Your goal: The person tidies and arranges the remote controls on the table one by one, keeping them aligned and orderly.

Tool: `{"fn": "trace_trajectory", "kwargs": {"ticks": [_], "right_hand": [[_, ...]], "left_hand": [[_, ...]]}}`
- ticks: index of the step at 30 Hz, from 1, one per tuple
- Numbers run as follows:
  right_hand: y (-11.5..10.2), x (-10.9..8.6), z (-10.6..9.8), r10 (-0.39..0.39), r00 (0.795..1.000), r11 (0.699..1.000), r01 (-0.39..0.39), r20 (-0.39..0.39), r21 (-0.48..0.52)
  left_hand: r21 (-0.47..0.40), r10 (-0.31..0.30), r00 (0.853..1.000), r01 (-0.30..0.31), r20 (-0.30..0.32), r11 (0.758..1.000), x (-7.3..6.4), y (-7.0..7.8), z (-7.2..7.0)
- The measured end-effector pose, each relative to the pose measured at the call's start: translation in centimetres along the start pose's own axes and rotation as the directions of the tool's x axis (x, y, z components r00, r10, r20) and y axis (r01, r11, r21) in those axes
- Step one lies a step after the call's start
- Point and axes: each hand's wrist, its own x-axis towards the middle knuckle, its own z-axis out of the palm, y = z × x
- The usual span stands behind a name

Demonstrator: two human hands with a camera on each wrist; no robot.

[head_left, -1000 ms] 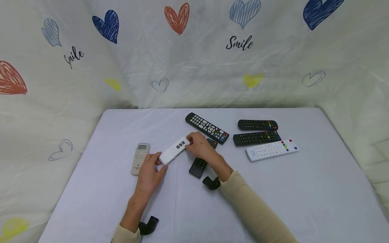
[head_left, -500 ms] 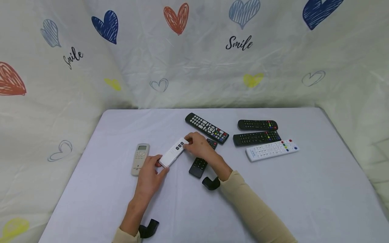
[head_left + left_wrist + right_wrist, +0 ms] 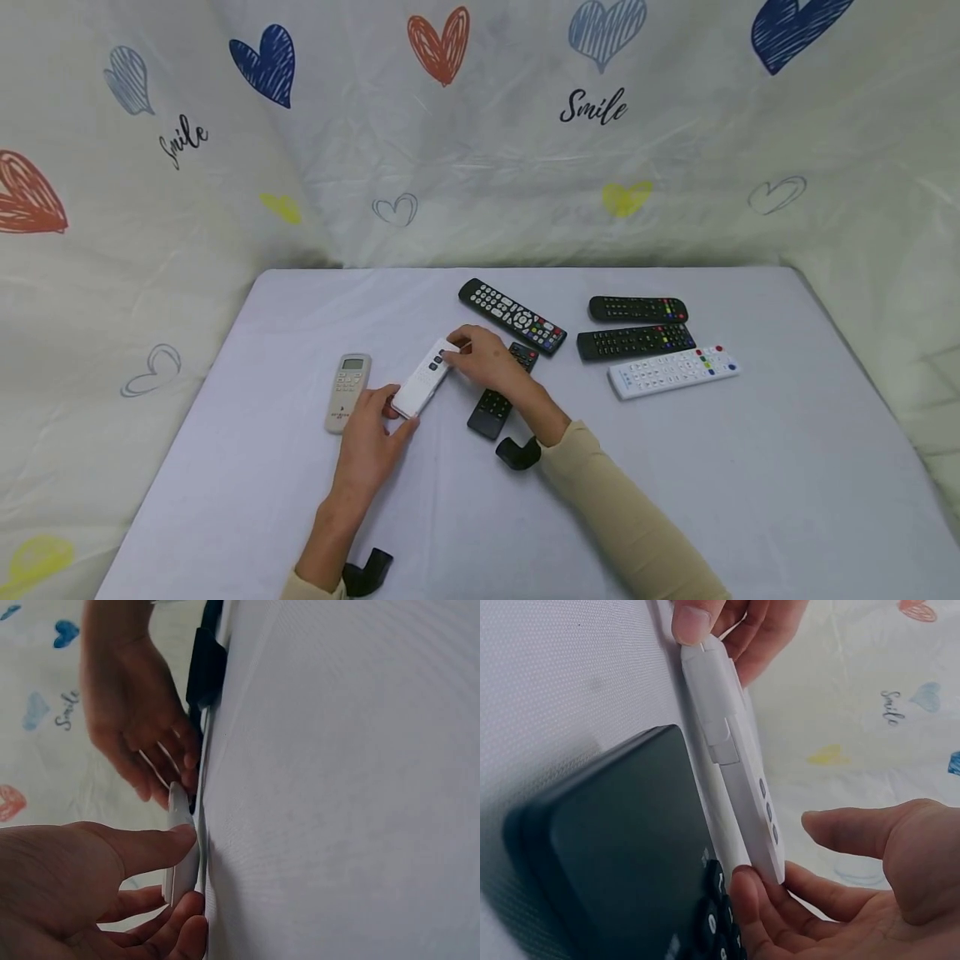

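A slim white remote control (image 3: 422, 382) with several dark buttons lies slanted between the two hands, low over the table. My left hand (image 3: 367, 437) grips its near end, thumb on one side and fingers on the other. At the far end, fingers of my right hand (image 3: 486, 360) touch the remote. The right wrist view shows the right thumb (image 3: 847, 825) raised apart from the white remote (image 3: 739, 780). A step in the casing shows along its side. Partly hidden under the right hand is a black remote (image 3: 491, 408). Left of the left hand lies a beige remote (image 3: 348, 387) with a small display.
Behind the right hand lies a long black remote (image 3: 512, 317). To the right are a short black remote (image 3: 637, 308), another black remote (image 3: 633, 342) and a white remote (image 3: 672, 372) with coloured buttons. A white cloth covers the table (image 3: 787, 467); a heart-patterned sheet (image 3: 510, 167) hangs behind.
The white remote has turned a little: its far end has shifted left, and the right hand has moved left with it. The left hand stays at the near end. The other remotes lie as before.
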Motion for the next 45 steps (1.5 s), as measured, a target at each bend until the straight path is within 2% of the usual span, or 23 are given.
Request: {"fn": "trace_trajectory", "kwargs": {"ticks": [8, 15, 24, 35, 45], "right_hand": [[-0.3, 0.3, 0.3, -0.021, 0.999, 0.999, 0.019, 0.039, 0.05], [-0.6, 0.3, 0.7, -0.038, 0.998, 0.996, 0.035, 0.047, 0.077], [-0.9, 0.3, 1.1, -0.053, 0.997, 0.997, 0.049, 0.058, 0.067], [-0.9, 0.6, 1.7, -0.066, 0.995, 0.996, 0.061, 0.076, 0.07], [-1.2, 0.7, 2.1, -0.072, 0.993, 0.995, 0.065, 0.096, 0.07]], "left_hand": [[0.021, -0.001, 1.0, 0.001, -0.024, 1.0, -0.6, 0.1, -0.2], [-0.008, -0.011, 0.999, 0.01, -0.036, 1.0, -1.1, 0.0, -0.2], [-0.007, -0.046, 0.998, 0.046, -0.038, 0.999, -1.6, -0.1, -0.2], [0.021, -0.056, 0.997, 0.057, -0.054, 0.998, -2.1, -0.1, -0.3], [-0.017, -0.067, 0.996, 0.067, -0.051, 0.998, -2.4, -0.1, -0.7]]}}
